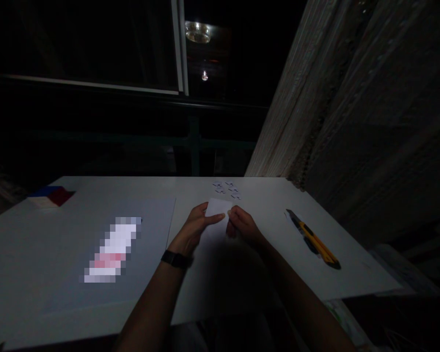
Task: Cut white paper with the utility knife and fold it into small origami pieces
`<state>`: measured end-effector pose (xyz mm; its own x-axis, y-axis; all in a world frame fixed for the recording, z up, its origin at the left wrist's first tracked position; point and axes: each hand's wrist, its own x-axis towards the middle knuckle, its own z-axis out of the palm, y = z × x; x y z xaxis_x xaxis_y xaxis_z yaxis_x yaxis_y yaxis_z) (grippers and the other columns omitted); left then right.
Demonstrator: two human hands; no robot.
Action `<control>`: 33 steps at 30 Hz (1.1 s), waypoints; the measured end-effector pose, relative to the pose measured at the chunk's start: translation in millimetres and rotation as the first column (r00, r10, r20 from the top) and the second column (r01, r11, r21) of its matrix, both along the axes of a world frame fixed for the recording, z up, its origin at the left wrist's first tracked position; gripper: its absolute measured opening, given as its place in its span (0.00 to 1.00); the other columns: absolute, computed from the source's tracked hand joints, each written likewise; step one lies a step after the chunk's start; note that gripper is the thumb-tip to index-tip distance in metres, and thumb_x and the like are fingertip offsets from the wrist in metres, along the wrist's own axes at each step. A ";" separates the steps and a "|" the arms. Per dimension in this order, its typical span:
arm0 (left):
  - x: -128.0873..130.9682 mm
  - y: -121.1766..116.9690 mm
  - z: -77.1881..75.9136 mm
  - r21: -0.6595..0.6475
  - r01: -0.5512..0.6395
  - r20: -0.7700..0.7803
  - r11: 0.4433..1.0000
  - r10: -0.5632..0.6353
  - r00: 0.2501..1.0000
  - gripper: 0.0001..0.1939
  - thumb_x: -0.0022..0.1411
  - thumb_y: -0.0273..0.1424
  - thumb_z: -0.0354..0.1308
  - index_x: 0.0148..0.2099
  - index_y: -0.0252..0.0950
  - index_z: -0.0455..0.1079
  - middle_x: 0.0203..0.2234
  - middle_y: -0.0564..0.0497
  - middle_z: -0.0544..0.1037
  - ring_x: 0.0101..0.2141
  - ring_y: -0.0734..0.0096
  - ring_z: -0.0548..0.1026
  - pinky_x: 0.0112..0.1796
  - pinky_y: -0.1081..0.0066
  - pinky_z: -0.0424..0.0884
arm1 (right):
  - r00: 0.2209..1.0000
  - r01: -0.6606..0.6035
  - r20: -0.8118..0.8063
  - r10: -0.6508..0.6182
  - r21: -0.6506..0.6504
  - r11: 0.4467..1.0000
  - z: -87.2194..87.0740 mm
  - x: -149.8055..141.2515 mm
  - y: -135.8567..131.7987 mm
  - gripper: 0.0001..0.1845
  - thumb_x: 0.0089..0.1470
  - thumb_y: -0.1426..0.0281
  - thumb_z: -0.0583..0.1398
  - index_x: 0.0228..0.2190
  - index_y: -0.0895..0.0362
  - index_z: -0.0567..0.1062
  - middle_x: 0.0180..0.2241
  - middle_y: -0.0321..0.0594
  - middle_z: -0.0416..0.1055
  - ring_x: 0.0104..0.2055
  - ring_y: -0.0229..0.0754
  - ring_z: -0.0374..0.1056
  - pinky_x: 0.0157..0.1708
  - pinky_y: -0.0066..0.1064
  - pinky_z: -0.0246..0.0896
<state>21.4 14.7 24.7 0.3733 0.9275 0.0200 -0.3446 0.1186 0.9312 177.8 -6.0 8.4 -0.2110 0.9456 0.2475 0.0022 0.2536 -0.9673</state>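
A small piece of white paper (217, 206) is between my hands over the middle of the table. My left hand (196, 227), with a dark band on the wrist, grips its left side, the thumb lying across the front. At the right edge of the paper, my right hand (242, 222) is closed in a pinch, its fingers curled. Just beyond my hands, several small paper pieces with dark marks (227, 189) lie in two rows on the white table (256, 195).
To the right lies a yellow and black utility knife (320, 247). A large pale sheet (150, 249) covers the left side, bearing a pixelated bright rectangle (113, 249). A blue, red and white block (51, 196) sits at the far left. Curtains (289, 88) hang behind the right side.
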 end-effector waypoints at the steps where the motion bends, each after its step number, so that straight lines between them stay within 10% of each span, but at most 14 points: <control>1: 0.1 -0.2 0.1 -0.002 0.022 0.011 1.000 -0.022 1.000 0.22 0.40 0.30 0.69 0.41 0.29 0.71 0.29 0.46 0.78 0.29 0.66 0.75 0.34 0.67 0.68 | 1.000 -0.004 -0.006 0.004 -0.010 1.000 0.8 -0.2 -0.5 0.18 0.53 0.53 0.53 0.25 0.54 0.61 0.14 0.27 0.64 0.14 0.32 0.59 0.16 0.25 0.54; 12: -1.8 -0.5 1.3 -0.014 0.023 0.006 1.000 -0.023 1.000 0.24 0.41 0.30 0.69 0.43 0.30 0.70 0.27 0.47 0.77 0.30 0.64 0.75 0.35 0.67 0.69 | 0.991 0.067 -0.119 -0.063 0.027 0.997 2.8 -1.4 -0.5 0.17 0.51 0.54 0.55 0.26 0.55 0.62 0.17 0.28 0.65 0.14 0.32 0.57 0.14 0.24 0.50; 33: -3.5 4.4 -0.1 0.160 -0.186 -0.277 0.969 0.225 0.934 0.21 0.38 0.28 0.69 0.38 0.31 0.71 0.31 0.47 0.78 0.30 0.67 0.74 0.34 0.69 0.68 | 0.982 0.043 0.185 -0.034 -0.045 0.998 10.1 15.4 -1.5 0.10 0.47 0.63 0.58 0.24 0.58 0.69 0.19 0.36 0.71 0.16 0.33 0.61 0.17 0.25 0.57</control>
<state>18.0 19.1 24.5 0.1821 0.9812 0.0638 -0.0600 -0.0537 0.9968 193.2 -7.4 18.6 -0.2119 0.9639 0.1611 0.1901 0.2024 -0.9607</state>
